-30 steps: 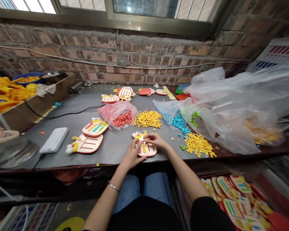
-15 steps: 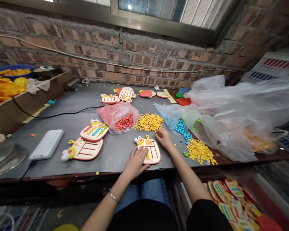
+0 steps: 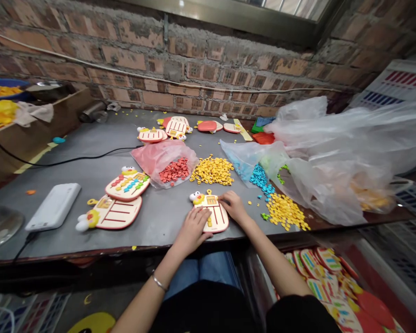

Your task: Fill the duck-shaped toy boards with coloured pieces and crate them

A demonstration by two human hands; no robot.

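A cream toy board [image 3: 221,221] with a duck-like head, red edging and slots lies flat at the table's front. Yellow pieces [image 3: 210,222] sit in one of its slots. My left hand [image 3: 193,230] rests on the board's left side, fingers stretched flat over it and thumb near the lower edge. At the upper right of the board, my right hand [image 3: 235,207] has its fingertips pinched together against the surface; whatever is between them is too small to make out. Just beyond lies a heap of small yellow pieces [image 3: 213,170].
Red pieces [image 3: 174,170] spill from a pink bag [image 3: 149,155]. Blue pieces [image 3: 259,176] and another yellow heap [image 3: 287,210] lie right, beside clear plastic bags [image 3: 333,185]. Left are a filled board [image 3: 128,184], a slotted board [image 3: 123,215] and a white power bank [image 3: 53,206].
My right hand has moved from just off the board's upper right, near the yellow heap, onto the board. My left hand stays on it. The camera view has tilted down slightly.
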